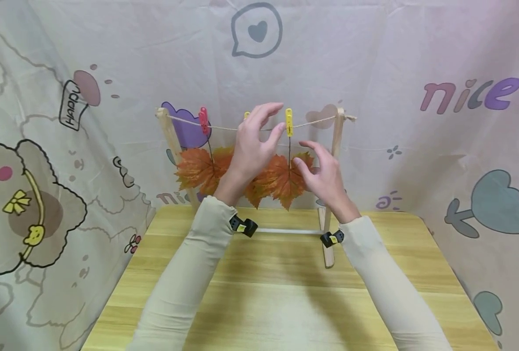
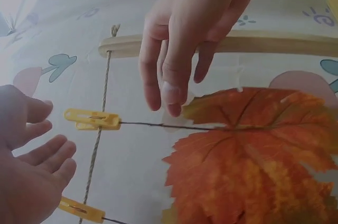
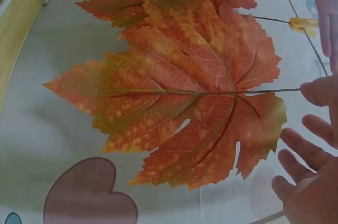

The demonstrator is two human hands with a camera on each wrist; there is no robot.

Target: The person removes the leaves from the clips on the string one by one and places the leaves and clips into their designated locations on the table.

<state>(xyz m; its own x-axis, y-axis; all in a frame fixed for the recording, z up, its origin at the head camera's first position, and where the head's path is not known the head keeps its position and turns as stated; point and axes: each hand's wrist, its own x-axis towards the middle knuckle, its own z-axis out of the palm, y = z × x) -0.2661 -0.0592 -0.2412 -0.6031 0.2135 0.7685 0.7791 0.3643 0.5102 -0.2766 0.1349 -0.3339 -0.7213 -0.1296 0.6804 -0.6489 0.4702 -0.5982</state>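
Observation:
An orange maple-like leaf point(image 1: 286, 181) hangs by its thin stem from a yellow clothespin point(image 1: 289, 122), which is clipped on a twine line point(image 1: 224, 128). My left hand point(image 1: 256, 141) is raised just left of that clothespin, fingers apart and holding nothing. To the right of the stem, my right hand point(image 1: 325, 173) is spread beside the leaf's upper edge. In the left wrist view a small gap separates its fingertips point(image 2: 171, 94) from the stem. Another yellow clothespin point(image 2: 82, 209) and a red clothespin point(image 1: 204, 121) carry other leaves point(image 1: 200, 168), partly hidden by my left hand.
The twine runs between two wooden posts point(image 1: 337, 139) of a stand on a wood-grain table point(image 1: 268, 292). A white crossbar point(image 1: 290, 231) joins the posts low down, and a wooden foot point(image 1: 328, 256) points toward me. A printed cloth point(image 1: 373, 58) hangs behind.

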